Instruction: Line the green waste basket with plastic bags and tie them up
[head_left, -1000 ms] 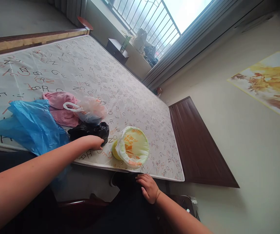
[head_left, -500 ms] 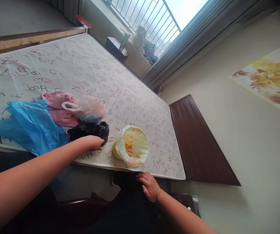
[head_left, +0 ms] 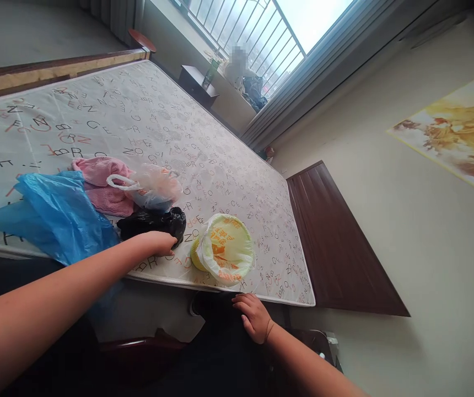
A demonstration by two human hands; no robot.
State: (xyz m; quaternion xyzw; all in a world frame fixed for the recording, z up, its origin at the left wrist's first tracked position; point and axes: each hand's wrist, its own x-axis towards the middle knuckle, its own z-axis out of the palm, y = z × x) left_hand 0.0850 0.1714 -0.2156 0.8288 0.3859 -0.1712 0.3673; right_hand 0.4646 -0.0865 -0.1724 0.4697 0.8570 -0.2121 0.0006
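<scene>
My left hand (head_left: pixel 162 242) reaches over the mattress with its fingers curled in at the near side of a crumpled black plastic bag (head_left: pixel 150 223). Part of the grip is hidden behind the hand. To the right of it stands a small yellow-green bin (head_left: pixel 196 255), lined with a pale plastic bag (head_left: pixel 237 248) with orange print. Below the mattress edge, my right hand (head_left: pixel 253 317) lies with fingers stretched on my dark-clothed leg. Just beyond the black bag sits a knotted translucent bag (head_left: pixel 158 187) with a white loop handle.
A blue plastic bag (head_left: pixel 59 215) drapes over the near mattress edge, beside a pink cloth (head_left: pixel 104 171). The letter-printed mattress (head_left: pixel 220 176) ends at a brown headboard (head_left: pixel 344 253). A bedside table (head_left: pixel 193 82) with a green bottle (head_left: pixel 211 74) stands near the window.
</scene>
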